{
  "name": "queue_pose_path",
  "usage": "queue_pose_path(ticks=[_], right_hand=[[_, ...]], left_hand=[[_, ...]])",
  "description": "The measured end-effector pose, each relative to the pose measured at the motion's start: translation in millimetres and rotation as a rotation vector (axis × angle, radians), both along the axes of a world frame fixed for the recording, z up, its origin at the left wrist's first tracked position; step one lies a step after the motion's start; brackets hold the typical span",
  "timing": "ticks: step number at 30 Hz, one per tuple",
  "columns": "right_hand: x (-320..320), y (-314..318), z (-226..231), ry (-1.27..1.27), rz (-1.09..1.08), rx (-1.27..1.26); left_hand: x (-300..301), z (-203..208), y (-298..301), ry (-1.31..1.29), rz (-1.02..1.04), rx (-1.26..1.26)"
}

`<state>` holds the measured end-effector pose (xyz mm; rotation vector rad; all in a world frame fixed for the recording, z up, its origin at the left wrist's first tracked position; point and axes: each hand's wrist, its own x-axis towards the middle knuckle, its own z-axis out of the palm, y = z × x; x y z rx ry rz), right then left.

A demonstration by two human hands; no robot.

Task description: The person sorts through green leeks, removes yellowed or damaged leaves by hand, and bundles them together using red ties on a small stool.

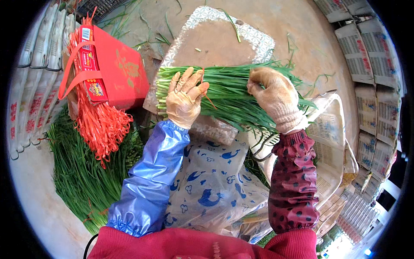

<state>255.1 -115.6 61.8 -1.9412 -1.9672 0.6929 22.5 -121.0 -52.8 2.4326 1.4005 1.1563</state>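
A bundle of long green garlic chives [233, 86] lies across a stone-like slab [211, 43], pale cut ends to the left and leaves to the right. A thin red strip [210, 101] crosses the bundle beside my left hand [184, 97]. That hand, in a pale rubbery glove, rests on the bundle near the cut ends, fingers outstretched and spread. My right hand [274, 95], in a knitted work glove, is curled closed over the leafy part; whatever its fingers may hold is hidden.
Left of the slab sits a red bag [123, 64] with a bunch of red strips [101, 129] hanging beside it. More chives [86, 177] are heaped below. A cream plastic crate [327, 142] stands at right, patterned plastic sheeting [207, 185] nearest me. Stacked crates [366, 56] line the right side.
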Motion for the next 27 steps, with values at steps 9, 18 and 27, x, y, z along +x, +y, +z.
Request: queue_pose_path(ticks=[9,18,27], right_hand=[[-76,40,-71,0.830,-0.003,0.101],[-37,34,21,0.084,-0.013,0.404],[39,-15,-54,-0.238,0.398,0.149]], left_hand=[[14,6,1,0.037,-0.037,-0.008],[0,-1,3,0.041,0.036,0.025],[10,-6,-6,0.025,0.048,0.003]])
